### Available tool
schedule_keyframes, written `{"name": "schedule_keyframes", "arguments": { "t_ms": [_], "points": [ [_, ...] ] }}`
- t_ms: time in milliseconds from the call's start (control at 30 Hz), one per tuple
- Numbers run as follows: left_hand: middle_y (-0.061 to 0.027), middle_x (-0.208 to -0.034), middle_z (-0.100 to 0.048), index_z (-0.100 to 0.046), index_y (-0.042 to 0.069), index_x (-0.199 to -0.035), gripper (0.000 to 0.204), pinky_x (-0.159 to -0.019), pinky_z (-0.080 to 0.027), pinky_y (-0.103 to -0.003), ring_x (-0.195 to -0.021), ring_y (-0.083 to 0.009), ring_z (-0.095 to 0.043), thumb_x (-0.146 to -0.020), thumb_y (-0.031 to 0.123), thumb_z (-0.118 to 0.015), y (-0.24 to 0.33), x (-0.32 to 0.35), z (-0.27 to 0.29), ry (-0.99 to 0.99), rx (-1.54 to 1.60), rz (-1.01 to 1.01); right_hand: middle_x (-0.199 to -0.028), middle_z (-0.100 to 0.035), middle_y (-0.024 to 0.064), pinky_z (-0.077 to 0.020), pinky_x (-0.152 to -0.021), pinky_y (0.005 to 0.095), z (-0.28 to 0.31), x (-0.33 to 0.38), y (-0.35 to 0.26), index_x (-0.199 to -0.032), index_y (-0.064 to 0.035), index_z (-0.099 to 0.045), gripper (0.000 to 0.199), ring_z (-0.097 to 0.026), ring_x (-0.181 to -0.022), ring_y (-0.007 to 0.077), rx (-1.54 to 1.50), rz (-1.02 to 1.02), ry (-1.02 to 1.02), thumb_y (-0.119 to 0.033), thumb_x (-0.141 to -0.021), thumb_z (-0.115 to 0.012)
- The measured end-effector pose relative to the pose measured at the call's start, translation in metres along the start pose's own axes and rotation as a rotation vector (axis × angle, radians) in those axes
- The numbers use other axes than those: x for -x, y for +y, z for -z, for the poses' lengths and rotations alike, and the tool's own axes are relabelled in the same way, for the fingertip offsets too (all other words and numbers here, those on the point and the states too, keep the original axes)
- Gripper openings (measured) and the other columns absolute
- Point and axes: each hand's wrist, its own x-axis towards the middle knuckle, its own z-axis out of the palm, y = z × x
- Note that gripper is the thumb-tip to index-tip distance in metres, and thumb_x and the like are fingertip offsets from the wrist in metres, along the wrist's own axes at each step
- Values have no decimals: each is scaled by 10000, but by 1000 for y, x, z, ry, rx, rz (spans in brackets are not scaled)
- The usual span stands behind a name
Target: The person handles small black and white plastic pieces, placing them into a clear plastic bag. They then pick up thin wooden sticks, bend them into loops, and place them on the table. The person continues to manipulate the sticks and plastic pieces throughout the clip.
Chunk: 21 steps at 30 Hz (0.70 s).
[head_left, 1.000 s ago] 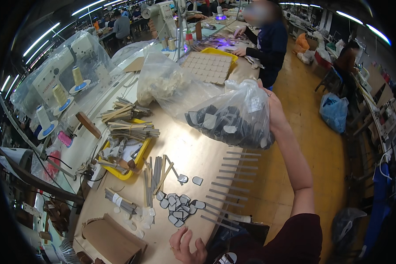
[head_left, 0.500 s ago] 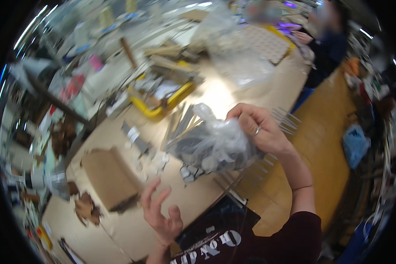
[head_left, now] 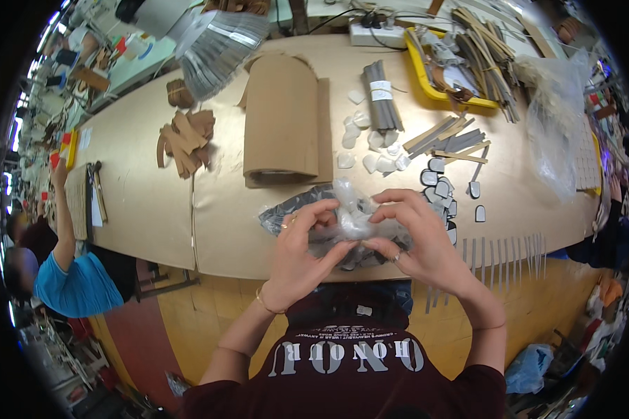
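- Head view: I see both hands at the near edge of the workbench (head_left: 140, 209), meeting over a clear plastic bag (head_left: 346, 216) of dark grey pieces.
- Left hand (head_left: 297, 255): fingers curled inward, thumb and forefinger pinched on the gathered neck of the bag. One bracelet sits at the wrist.
- Right hand (head_left: 416, 241): fingers bent and closed on the same bunched plastic from the other side, thumb underneath. One ring shows on a finger.
- Fingertips of the two hands are just beside each other at the twisted top of the bag; neither hand is slack.
- Bag position: resting on the bench edge directly in front of me, its filled body spreading left and below the hands. I cannot count the pieces inside it.
- Loose grey pieces (head_left: 444, 188): a small scatter on the bench just beyond the right hand; I cannot give an exact count.
- White pieces (head_left: 367, 143): a cluster of roughly ten, beyond the bag.
- One cardboard roll (head_left: 283, 119) lies beyond the left hand.
- One banded bundle of grey strips (head_left: 381, 94) lies beside the roll.
- One yellow tray (head_left: 426, 73) of strips stands at the far right.
- One second clear bag (head_left: 555, 129) lies right of the tray.
- One other person in a blue sleeve (head_left: 73, 283) is at the left.
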Motion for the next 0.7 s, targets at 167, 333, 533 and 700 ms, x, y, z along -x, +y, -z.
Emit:
{"name": "schedule_keyframes", "arguments": {
  "t_ms": [167, 333, 533, 700],
  "points": [
    [-33, -841, -597, -588, 65, -1194, 553, -737, -425, -292, -746, -167, -553, -692, 48, -818, -6, 0, -12, 38, 50, -92, -1003, -597, 79, -466, -784, 350, -7, 10, -19, -1019, -92, -639, 370, -603, -872, 259, 365, 3, 110, -337, -781, -783],
    [-29, -801, -586, -598, 83, -1200, 530, -708, -390, -318, -713, -184, -540, -716, 79, -814, -10, -7, -9, -28, 22, -185, -976, -600, 73, -486, -676, 308, -10, 11, 4, -1015, -46, -641, 336, -604, -792, 210, -57, -235, 0, -247, -792, -793],
    [-70, -854, -609, -601, 77, -1198, 457, -762, -438, -332, -784, -229, -584, -791, 177, -783, -19, -18, 9, -242, 14, -145, -988, -614, 63, -483, -664, 273, -24, 7, 20, -994, -27, -649, 259, -597, -821, 151, -271, -254, 25, -130, -798, -785],
    [-96, -865, -628, -638, 71, -1113, 317, -722, -491, -331, -773, -241, -603, -823, 136, -748, -24, -18, 26, -382, 15, -161, -969, -606, 97, -499, -662, 333, -26, 8, 18, -972, -33, -658, 219, -627, -814, 245, -77, -160, -122, -190, -842, -738]
  ]
}}
